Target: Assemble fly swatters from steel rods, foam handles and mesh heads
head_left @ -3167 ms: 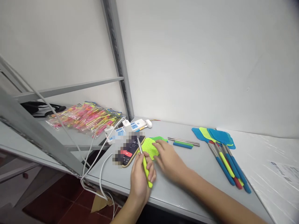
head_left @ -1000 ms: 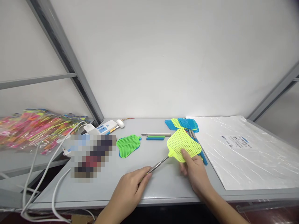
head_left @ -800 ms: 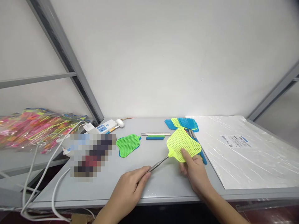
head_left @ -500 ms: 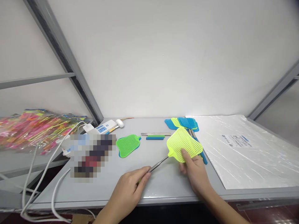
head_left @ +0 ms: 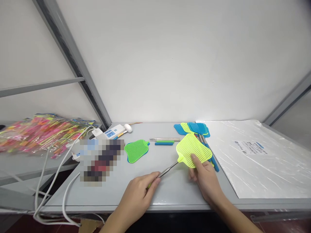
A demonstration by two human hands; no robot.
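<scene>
A fly swatter (head_left: 191, 149) with a yellow-green perforated head and a thin metal rod is held between my hands above the table. My left hand (head_left: 142, 191) is closed round its handle, where a bit of green shows. The thumb of my right hand (head_left: 202, 171) presses on the perforated head, with the fingers behind it. Left of it lie a green swatter head (head_left: 136, 151) and a blue one mostly under it. Behind are metal rods (head_left: 165, 139) and a blue grip tube (head_left: 164, 143) beside a green one. Several swatters with blue heads (head_left: 197, 127) lie stacked at the back right.
A grey table (head_left: 116, 195) stands against a white wall. On the right lies a white plastic-wrapped sheet (head_left: 262, 165) with a label. To the left are a power strip (head_left: 114, 132), white cables (head_left: 52, 171), a pixelated patch and a pile of bagged colourful items (head_left: 53, 134).
The view has shifted slightly, so everything appears a little further right. Both hands keep the same hold on the swatter.
</scene>
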